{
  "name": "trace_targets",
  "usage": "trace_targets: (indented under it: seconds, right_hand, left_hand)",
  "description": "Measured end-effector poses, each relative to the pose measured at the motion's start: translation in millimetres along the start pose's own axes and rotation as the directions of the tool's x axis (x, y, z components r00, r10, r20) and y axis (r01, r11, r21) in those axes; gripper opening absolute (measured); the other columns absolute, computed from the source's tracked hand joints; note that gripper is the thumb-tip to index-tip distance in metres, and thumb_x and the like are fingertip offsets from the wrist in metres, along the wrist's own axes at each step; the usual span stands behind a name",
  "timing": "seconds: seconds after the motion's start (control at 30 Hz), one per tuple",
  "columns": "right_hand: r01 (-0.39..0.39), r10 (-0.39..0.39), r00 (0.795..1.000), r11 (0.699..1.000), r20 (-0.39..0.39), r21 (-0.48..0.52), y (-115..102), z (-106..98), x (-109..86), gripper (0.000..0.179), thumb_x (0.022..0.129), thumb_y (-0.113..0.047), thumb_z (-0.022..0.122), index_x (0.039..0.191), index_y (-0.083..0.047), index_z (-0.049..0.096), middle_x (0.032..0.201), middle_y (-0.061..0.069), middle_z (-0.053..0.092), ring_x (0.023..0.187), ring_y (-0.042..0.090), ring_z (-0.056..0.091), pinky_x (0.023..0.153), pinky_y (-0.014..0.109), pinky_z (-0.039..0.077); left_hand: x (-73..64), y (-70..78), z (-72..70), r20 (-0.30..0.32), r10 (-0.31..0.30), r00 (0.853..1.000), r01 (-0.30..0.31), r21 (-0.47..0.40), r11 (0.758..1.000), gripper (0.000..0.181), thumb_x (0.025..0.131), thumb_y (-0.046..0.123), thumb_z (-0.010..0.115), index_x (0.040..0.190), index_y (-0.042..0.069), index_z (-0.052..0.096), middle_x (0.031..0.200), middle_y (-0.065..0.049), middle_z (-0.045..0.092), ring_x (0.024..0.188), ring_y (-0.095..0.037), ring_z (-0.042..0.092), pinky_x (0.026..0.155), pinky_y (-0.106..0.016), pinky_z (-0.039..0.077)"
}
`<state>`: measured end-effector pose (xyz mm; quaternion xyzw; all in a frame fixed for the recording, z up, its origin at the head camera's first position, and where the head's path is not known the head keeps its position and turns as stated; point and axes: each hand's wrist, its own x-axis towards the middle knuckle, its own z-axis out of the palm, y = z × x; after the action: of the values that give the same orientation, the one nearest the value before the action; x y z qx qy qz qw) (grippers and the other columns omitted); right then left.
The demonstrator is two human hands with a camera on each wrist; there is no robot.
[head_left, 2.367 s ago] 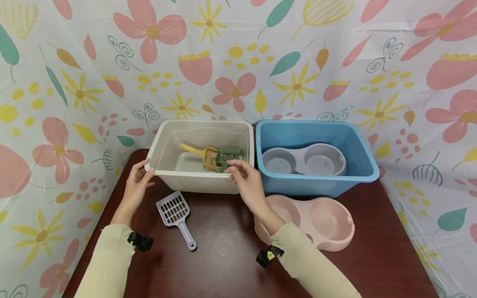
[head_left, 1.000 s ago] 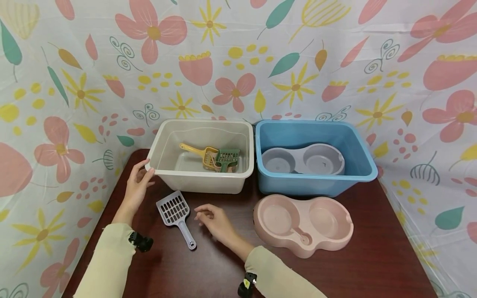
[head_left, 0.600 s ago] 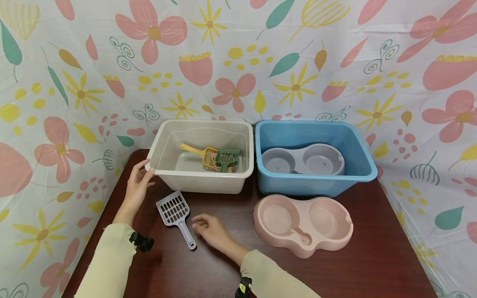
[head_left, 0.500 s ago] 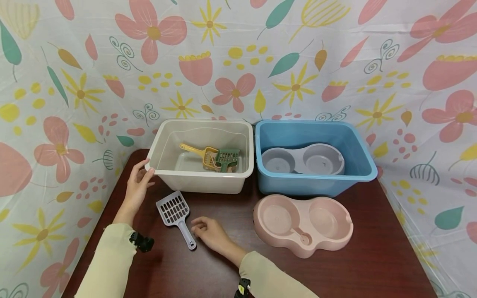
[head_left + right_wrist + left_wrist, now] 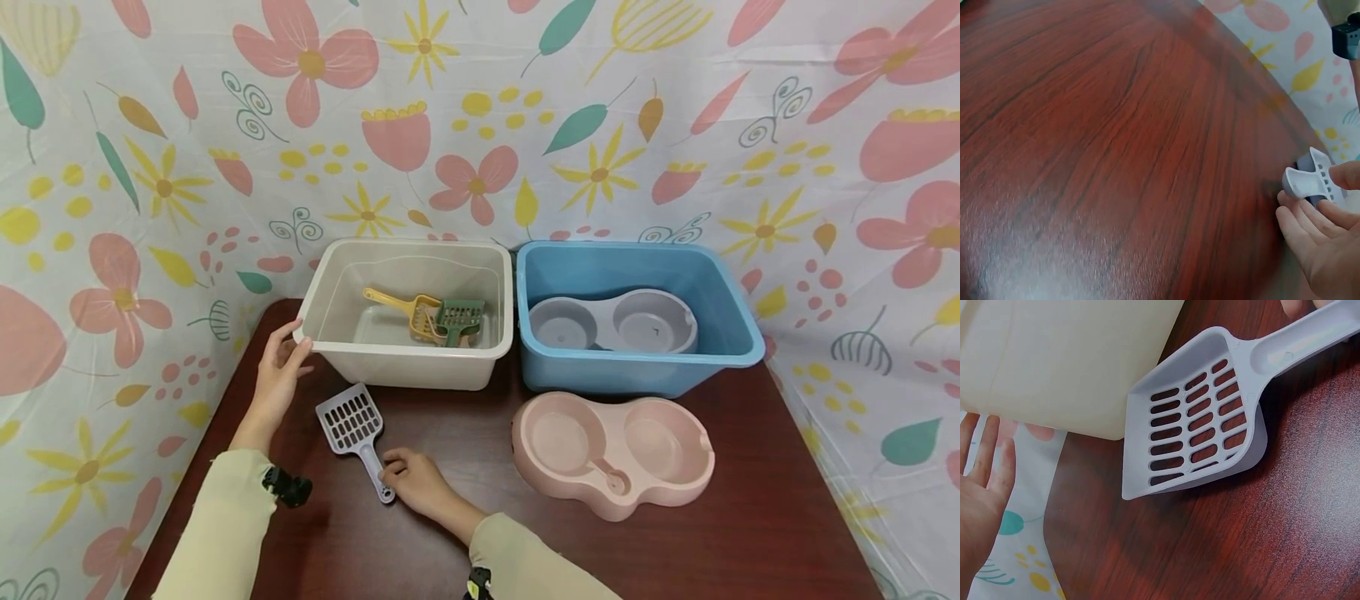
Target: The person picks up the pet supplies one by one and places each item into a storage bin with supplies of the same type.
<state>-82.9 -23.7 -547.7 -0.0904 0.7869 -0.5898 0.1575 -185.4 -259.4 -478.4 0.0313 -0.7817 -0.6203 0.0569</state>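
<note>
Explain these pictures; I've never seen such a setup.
There is no machine, just a person's left hand and right hand, with a camera on each wrist. The wide picture comes from a head camera, close-ups from the wrists. On the table, a beige bin holds a yellow scoop and green scoop; a blue bin holds a gray double bowl. In front lie a pink double bowl and a gray scoop. The left hand touches the beige bin's rim; the right is at the gray scoop's handle, grip unclear.

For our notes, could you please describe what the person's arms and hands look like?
Both sleeves are pale cream. Each wrist carries a small black device; the right one shows a yellow mark. The left hand and right hand are bare.
</note>
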Motion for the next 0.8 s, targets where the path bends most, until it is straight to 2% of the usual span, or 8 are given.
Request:
trace_targets:
  seconds: [0.17,0.37,0.47,0.67,0.8]
  right_hand:
    - [-0.027,0.026,1.000,0.999,0.012,0.037,-3.3,4.9,-1.0,0.031,0.088,-0.003,0.069,0.116,0.010,0.062,0.089,0.014,0.071,0.076,0.017,0.066,0.065,0.024,0.050]
    - [-0.049,0.049,0.999,0.998,-0.011,0.035,-3.0,8.4,0.6,0.034,0.085,0.000,0.071,0.117,0.010,0.063,0.082,0.012,0.070,0.067,0.010,0.061,0.061,0.022,0.049]
    - [-0.060,0.061,0.998,0.998,-0.014,0.033,-0.5,10.1,1.5,0.035,0.083,0.001,0.072,0.116,0.010,0.064,0.079,0.009,0.069,0.064,0.007,0.058,0.059,0.021,0.048]
    - [-0.055,0.055,0.998,0.998,-0.009,0.005,1.2,10.3,0.6,0.030,0.085,-0.003,0.075,0.111,0.007,0.065,0.071,0.001,0.062,0.057,0.003,0.052,0.053,0.020,0.045]
    - [-0.049,0.049,0.999,0.999,0.002,-0.001,-0.4,8.8,-2.0,0.028,0.084,-0.003,0.076,0.108,0.007,0.066,0.069,0.000,0.061,0.055,0.003,0.050,0.051,0.020,0.044]
  left_hand:
    - [0.3,-1.3,0.6,-0.007,-0.004,1.000,0.004,0.005,1.000,0.053,0.104,0.035,0.051,0.152,0.020,0.035,0.131,-0.004,0.048,0.109,-0.004,0.052,0.087,-0.024,0.049]
    - [1.3,-1.0,1.6,-0.016,-0.032,0.999,0.032,-0.007,0.999,0.053,0.104,0.032,0.051,0.153,0.019,0.034,0.133,-0.005,0.047,0.109,-0.003,0.052,0.089,-0.025,0.049]
    - [-0.9,4.5,2.1,-0.015,-0.044,0.999,0.043,-0.021,0.999,0.052,0.105,0.029,0.050,0.153,0.015,0.034,0.133,-0.006,0.047,0.108,-0.002,0.052,0.088,-0.024,0.049]
    - [-10.4,26.8,5.1,-0.007,-0.029,1.000,0.029,-0.034,0.999,0.053,0.105,0.025,0.051,0.151,0.008,0.033,0.134,-0.014,0.046,0.104,-0.001,0.053,0.086,-0.023,0.049]
    - [-12.9,30.3,5.5,-0.006,-0.021,1.000,0.020,-0.043,0.999,0.052,0.104,0.024,0.052,0.151,0.009,0.035,0.133,-0.015,0.047,0.103,-0.001,0.053,0.085,-0.022,0.049]
